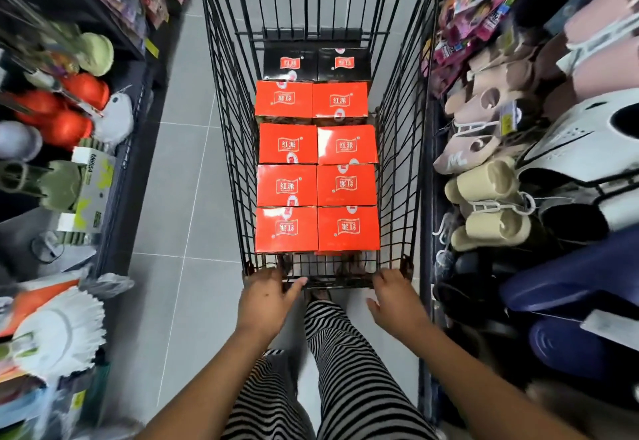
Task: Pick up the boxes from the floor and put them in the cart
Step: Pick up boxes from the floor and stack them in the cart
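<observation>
Eight red boxes (287, 185) lay flat in two columns inside the wire cart (224, 128), with two black boxes (290, 62) at its far end. Left hand (266, 298) gripped the near rail, fingers curled over it. Right hand (394, 301) touched the rail; hold unclear. Grey tiled floor (186, 180), narrow aisle: slippers (484, 180) racked right, dark shelving (131, 163) left.

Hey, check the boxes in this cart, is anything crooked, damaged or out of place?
Nothing looks damaged or spilled. The red boxes lie flat in two tidy columns in the cart. Only quirks: the two black boxes at the far end break the colour, and some logos face the opposite way.
</observation>
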Demonstrator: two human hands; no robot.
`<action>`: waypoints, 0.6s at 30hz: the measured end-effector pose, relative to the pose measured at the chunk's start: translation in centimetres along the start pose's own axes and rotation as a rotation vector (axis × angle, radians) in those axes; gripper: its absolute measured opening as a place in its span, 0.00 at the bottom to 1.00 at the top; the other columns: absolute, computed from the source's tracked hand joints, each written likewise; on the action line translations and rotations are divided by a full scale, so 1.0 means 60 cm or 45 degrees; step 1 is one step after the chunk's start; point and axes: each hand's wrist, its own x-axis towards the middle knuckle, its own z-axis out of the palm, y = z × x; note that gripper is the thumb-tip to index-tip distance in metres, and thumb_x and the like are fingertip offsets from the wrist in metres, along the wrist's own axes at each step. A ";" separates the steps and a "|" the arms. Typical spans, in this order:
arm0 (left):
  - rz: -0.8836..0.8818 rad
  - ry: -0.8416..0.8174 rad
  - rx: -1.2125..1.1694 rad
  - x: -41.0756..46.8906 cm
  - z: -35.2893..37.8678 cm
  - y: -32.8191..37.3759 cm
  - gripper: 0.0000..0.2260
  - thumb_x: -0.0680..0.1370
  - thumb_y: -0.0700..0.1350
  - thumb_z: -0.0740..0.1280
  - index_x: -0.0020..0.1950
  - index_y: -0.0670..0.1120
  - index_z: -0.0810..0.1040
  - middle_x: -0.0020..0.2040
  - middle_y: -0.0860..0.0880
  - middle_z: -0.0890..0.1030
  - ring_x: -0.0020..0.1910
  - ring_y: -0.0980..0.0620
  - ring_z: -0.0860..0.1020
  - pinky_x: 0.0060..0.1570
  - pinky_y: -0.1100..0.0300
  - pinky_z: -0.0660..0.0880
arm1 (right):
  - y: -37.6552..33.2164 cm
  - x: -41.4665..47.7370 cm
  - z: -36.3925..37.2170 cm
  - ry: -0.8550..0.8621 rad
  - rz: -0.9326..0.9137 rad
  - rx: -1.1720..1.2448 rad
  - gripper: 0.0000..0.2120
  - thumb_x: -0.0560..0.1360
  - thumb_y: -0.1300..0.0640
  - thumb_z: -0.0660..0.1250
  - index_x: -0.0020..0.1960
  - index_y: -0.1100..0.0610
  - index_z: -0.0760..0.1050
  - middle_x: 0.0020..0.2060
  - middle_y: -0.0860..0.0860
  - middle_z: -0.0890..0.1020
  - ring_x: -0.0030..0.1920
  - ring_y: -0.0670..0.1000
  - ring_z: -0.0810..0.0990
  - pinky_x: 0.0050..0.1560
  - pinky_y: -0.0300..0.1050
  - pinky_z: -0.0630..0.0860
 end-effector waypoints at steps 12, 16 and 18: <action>0.588 -0.254 0.553 0.014 -0.015 -0.089 0.10 0.79 0.48 0.63 0.57 0.49 0.81 0.50 0.45 0.83 0.51 0.43 0.79 0.43 0.59 0.67 | 0.005 0.010 0.009 -0.080 0.014 -0.061 0.13 0.72 0.53 0.73 0.54 0.58 0.82 0.49 0.56 0.83 0.53 0.57 0.80 0.51 0.45 0.73; 0.755 -0.273 0.433 0.007 -0.012 -0.144 0.08 0.76 0.49 0.67 0.50 0.48 0.83 0.44 0.49 0.85 0.46 0.48 0.81 0.38 0.63 0.65 | -0.003 -0.031 0.047 0.075 -0.005 0.157 0.15 0.64 0.51 0.79 0.47 0.58 0.85 0.41 0.54 0.85 0.45 0.55 0.82 0.43 0.44 0.72; 0.800 -0.278 0.416 -0.002 -0.011 -0.161 0.15 0.77 0.56 0.64 0.47 0.47 0.83 0.40 0.49 0.84 0.42 0.51 0.80 0.32 0.72 0.61 | -0.014 -0.050 0.064 0.119 -0.033 0.235 0.15 0.63 0.52 0.80 0.45 0.59 0.85 0.40 0.54 0.85 0.44 0.55 0.82 0.44 0.45 0.74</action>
